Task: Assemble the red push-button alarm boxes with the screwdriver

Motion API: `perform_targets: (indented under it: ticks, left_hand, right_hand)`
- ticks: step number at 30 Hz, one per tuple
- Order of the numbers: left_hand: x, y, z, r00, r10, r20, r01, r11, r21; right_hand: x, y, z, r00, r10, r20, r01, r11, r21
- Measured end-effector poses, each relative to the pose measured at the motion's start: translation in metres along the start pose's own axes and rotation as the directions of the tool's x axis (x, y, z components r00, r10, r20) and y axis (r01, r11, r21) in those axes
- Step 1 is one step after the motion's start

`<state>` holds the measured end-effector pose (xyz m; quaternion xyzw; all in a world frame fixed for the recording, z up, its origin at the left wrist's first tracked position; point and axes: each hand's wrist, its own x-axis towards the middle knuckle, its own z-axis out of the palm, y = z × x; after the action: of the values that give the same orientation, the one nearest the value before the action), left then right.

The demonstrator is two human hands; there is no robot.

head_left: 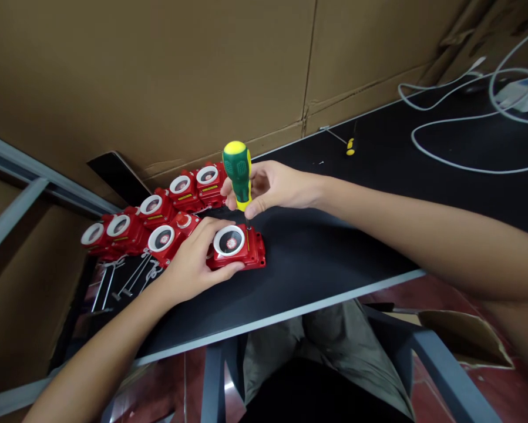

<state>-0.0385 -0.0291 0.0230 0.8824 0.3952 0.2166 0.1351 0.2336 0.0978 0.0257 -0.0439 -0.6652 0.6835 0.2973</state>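
My right hand [268, 185] grips a green and yellow screwdriver [237, 170] by the lower part of its handle. The screwdriver stands upright, its tip down at the far right corner of a red box-shaped device [255, 249] with a white-ringed round opening. My left hand [202, 252] is wrapped around the left side of that device, thumb along the near edge, holding it on the black table [316, 252]. Behind and left of my left hand, another red device with a white ring [161, 239] lies close by. Its right part is hidden by the hand.
Several more red devices [151, 205] stand in a row at the back left. Thin metal rods [134, 276] lie at the left end. A small yellow and black screwdriver [350, 147] lies at the back; a white cable [449, 117] loops at the right. Cardboard [228, 70] walls the far side.
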Motion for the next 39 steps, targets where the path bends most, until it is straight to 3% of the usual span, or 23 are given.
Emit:
perform_targets:
  ticks: [4, 9, 16, 22, 27, 35, 39]
  left_hand:
    - [0.000, 0.003, -0.003, 0.997, 0.074, 0.015, -0.074, 0.997, -0.026]
    - [-0.001, 0.005, -0.003, 0.998, 0.044, 0.055, -0.042, 0.998, -0.036]
    - [-0.001, 0.004, 0.000, 0.997, 0.065, 0.042, -0.064, 0.998, -0.017]
    - [0.000, 0.005, 0.000, 0.999, 0.012, 0.046, -0.013, 1.000, 0.019]
    - [0.000, 0.006, 0.001, 0.997, -0.075, 0.033, 0.072, 0.995, 0.071]
    - [-0.002, 0.006, 0.004, 0.998, -0.067, 0.007, 0.066, 0.995, 0.076]
    - [-0.002, 0.004, 0.004, 0.998, -0.061, 0.003, 0.060, 0.995, 0.082]
  right_hand:
    - [0.000, -0.002, 0.007, 1.000, 0.018, 0.017, -0.019, 0.997, 0.071]
    - [0.000, -0.008, 0.011, 0.997, 0.066, 0.026, -0.068, 0.996, 0.066]
    - [-0.001, -0.015, 0.014, 0.999, -0.024, -0.035, 0.014, 0.962, -0.274]
    - [-0.002, -0.025, 0.019, 0.991, -0.100, -0.086, 0.041, 0.854, -0.518]
    - [-0.005, -0.030, 0.036, 0.964, -0.195, -0.179, 0.003, 0.684, -0.730]
    - [-0.009, -0.026, 0.053, 0.936, -0.271, -0.226, -0.087, 0.443, -0.892]
    - [-0.009, -0.018, 0.059, 0.913, -0.312, -0.265, -0.133, 0.385, -0.913]
